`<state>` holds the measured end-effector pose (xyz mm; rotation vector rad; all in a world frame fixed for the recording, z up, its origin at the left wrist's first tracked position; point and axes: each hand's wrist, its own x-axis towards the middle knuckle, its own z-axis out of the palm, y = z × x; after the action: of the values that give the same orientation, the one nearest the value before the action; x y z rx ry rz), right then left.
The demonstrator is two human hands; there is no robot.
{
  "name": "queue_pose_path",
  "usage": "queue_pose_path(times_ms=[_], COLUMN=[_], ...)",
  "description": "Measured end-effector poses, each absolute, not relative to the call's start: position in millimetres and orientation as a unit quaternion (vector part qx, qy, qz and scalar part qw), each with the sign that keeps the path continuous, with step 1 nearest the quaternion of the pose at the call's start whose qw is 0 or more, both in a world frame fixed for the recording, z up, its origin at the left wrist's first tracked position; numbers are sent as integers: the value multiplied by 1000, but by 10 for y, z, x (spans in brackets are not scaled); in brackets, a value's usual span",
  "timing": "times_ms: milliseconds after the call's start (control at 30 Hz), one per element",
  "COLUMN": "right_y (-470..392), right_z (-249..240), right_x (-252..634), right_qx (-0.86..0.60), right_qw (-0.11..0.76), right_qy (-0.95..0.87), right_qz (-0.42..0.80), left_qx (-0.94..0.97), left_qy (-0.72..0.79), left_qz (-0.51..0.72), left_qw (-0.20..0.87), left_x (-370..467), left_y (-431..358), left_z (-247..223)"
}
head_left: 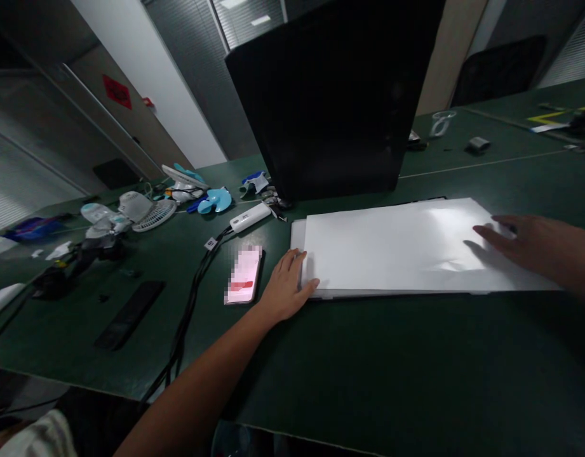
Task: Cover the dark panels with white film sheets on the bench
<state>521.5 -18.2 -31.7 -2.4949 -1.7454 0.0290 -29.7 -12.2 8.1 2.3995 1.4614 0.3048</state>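
A large glossy white sheet (382,247) lies flat on the green table, on top of a pale panel (298,233) whose left and front edges peek out beneath it. My left hand (286,287) rests on the left end of this stack, fingers stretched along the edge and thumb apart on the sheet. Over the sheet's right end is my right hand (535,244), thumb and forefinger apart, with a shadow falling below it; nothing shows between the fingers. Its other fingers are partly hidden and blurred.
A large black screen-like panel (340,108) stands behind the sheet. Left of my left hand lie a phone (244,274), black cables (192,311), a white power strip (250,218) and a dark flat bar (130,315). Blue fan blades (216,200) and other fan parts clutter the far left.
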Motion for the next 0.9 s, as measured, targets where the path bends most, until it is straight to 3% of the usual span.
queue_pose_path(times_ms=[600,900], right_y=[-41,-104], right_z=[-528,-404], right_x=[5198,5146], right_qx=[-750,-845], right_qw=[51,70], right_qy=[-658,-526], right_qz=[41,62], left_qx=[846,841], left_qy=[506,526], left_qz=[80,52], left_qw=[147,112], left_x=[-292,-245], left_y=[-175,-271], left_z=[107,184])
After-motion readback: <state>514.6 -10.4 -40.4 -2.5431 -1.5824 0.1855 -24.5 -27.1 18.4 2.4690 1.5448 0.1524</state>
